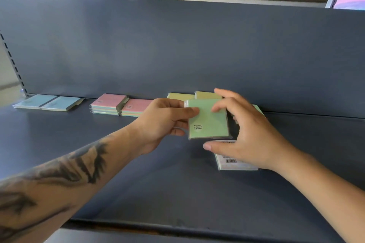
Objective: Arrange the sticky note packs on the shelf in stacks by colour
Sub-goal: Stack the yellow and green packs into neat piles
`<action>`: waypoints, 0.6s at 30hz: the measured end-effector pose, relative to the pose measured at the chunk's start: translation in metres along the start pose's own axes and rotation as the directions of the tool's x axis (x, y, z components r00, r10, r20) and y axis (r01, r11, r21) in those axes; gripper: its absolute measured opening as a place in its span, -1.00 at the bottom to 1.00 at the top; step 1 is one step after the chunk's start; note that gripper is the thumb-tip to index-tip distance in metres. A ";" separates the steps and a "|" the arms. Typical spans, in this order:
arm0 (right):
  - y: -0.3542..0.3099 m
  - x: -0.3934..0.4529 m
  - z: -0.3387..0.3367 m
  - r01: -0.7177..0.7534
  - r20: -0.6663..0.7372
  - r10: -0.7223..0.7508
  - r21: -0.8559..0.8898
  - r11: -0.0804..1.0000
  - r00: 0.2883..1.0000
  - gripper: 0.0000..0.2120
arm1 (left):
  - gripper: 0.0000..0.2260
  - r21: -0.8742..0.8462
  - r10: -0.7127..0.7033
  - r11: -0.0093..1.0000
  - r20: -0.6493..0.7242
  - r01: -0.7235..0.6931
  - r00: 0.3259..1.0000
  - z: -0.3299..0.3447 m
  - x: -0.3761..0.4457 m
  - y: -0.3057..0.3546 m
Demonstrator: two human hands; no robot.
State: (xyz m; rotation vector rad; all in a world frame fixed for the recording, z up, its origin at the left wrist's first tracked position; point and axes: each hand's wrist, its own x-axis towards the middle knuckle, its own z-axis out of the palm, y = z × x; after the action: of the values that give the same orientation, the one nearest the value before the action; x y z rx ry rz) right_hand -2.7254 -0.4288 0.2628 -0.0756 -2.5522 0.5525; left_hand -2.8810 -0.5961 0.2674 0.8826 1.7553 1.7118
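Pinching a green pack (207, 119) above the shelf (138, 173), the left hand (164, 122) grips it — right hand (246, 134) spread loosely beside.

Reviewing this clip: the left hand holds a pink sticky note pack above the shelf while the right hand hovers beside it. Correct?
Not quite. In the head view the pack in the left hand's grip is green, not pink. The right hand does hover beside it, above the shelf.

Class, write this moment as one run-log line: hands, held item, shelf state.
left hand pinches green pack | right hand open beside it | shelf: blue packs, pink packs, yellow packs along back
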 end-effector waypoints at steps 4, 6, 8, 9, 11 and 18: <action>0.017 -0.011 -0.020 0.015 0.056 -0.012 -0.061 0.998 0.998 -0.54 | -0.90 0.033 -0.005 0.999 0.094 0.002 0.996 0.025 0.005 -0.001; 0.030 -0.018 -0.028 -0.032 0.078 0.034 -0.026 0.999 0.996 -0.55 | -0.81 0.141 0.029 0.989 0.085 -0.041 0.996 0.036 0.007 -0.002; 0.045 -0.022 -0.038 -0.083 0.089 0.084 -0.019 0.996 0.992 -0.54 | -0.69 0.342 0.072 0.935 0.076 -0.094 0.994 0.045 0.009 -0.006; 0.054 -0.025 -0.043 -0.111 0.098 0.113 -0.023 0.994 0.989 -0.53 | -0.62 0.433 0.091 0.893 0.087 -0.120 0.992 0.047 0.010 -0.010; 0.075 -0.028 -0.057 -0.183 0.106 0.187 -0.051 0.982 0.977 -0.52 | -0.46 0.607 0.124 0.773 0.143 -0.186 0.982 0.048 0.009 -0.019; 0.158 -0.022 -0.099 -0.473 0.137 0.504 -0.205 0.857 0.853 -0.53 | -0.08 0.871 0.041 0.412 0.274 -0.266 0.961 0.064 0.011 -0.035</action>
State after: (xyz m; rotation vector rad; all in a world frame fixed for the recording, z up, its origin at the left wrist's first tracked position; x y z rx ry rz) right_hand -2.6656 -0.2509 0.2662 -0.7923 -2.7601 0.5516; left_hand -2.8423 -0.5458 0.2298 1.6390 2.4936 0.5191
